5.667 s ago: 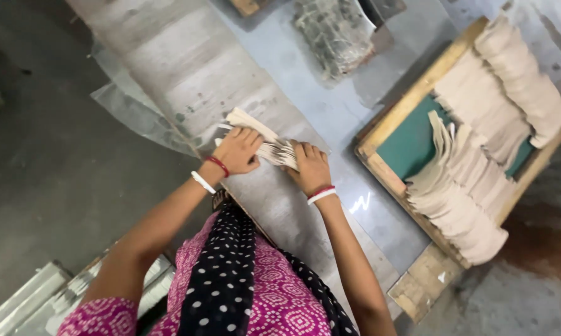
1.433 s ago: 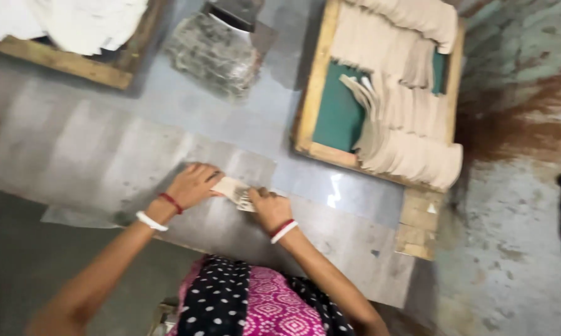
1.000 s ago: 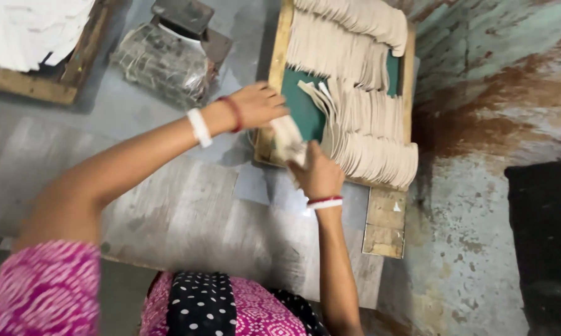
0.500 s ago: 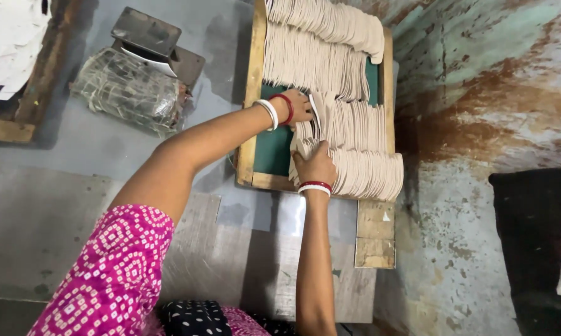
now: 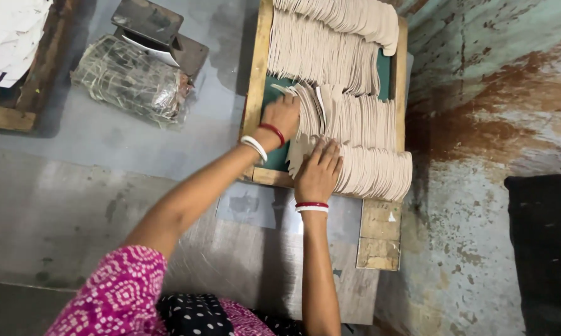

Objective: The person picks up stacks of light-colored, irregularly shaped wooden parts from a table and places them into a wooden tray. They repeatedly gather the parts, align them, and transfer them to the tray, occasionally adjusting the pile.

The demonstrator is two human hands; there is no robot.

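A wooden tray point(image 5: 257, 74) with a green floor point(image 5: 273, 94) holds rows of thin beige paper pieces point(image 5: 330, 56) standing on edge. My left hand point(image 5: 283, 115) is curled against the near end of the middle row, gripping the last beige pieces there. My right hand point(image 5: 319, 168) lies flat, fingers spread, on top of the front row of pieces point(image 5: 377, 171) at the tray's near edge. Both wrists wear red and white bangles.
A plastic-wrapped bundle point(image 5: 128, 78) lies left of the tray, with a dark metal block point(image 5: 159, 28) behind it. Another wooden tray of white pieces point(image 5: 9, 37) is at the far left. A wooden block point(image 5: 380, 233) sits below the tray. A stained wall point(image 5: 492, 124) runs along the right.
Both hands carried a small bundle of beige pieces from the metal sheet in front of me over to the tray. They now rest on the rows there, left hand at the row's end.
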